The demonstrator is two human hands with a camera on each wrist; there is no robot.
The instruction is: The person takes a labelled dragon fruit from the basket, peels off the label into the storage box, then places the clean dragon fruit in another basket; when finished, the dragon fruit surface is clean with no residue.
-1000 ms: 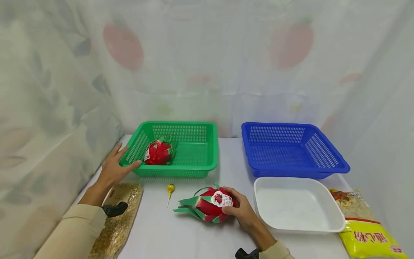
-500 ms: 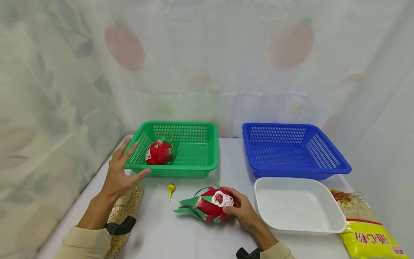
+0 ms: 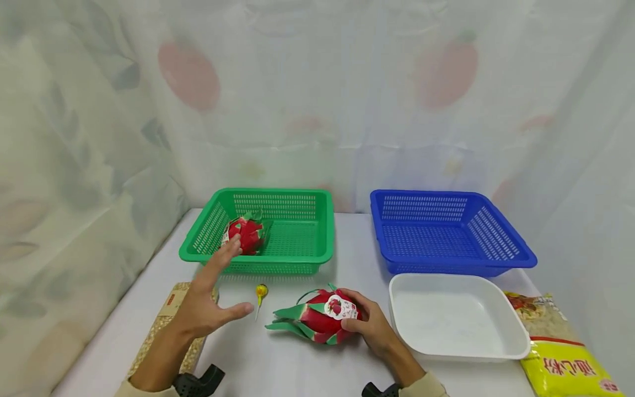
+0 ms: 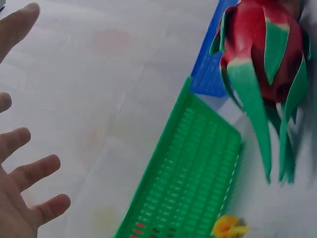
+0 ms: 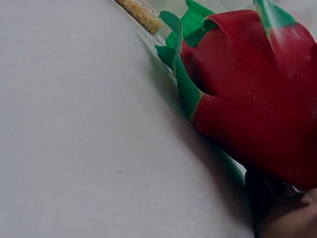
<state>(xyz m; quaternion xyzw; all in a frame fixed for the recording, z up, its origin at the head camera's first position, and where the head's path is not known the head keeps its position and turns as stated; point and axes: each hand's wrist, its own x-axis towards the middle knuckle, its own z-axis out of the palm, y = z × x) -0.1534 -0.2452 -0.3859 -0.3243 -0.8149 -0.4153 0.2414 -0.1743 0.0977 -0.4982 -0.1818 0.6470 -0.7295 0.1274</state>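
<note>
Left grip (image 3: 202, 309) moved rightward, dragon fruit (image 3: 317, 318) red, green-leaved

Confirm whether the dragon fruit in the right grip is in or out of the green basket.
Out: this dragon fruit lies on the white table in front of the green basket, held by the right grip.
</note>
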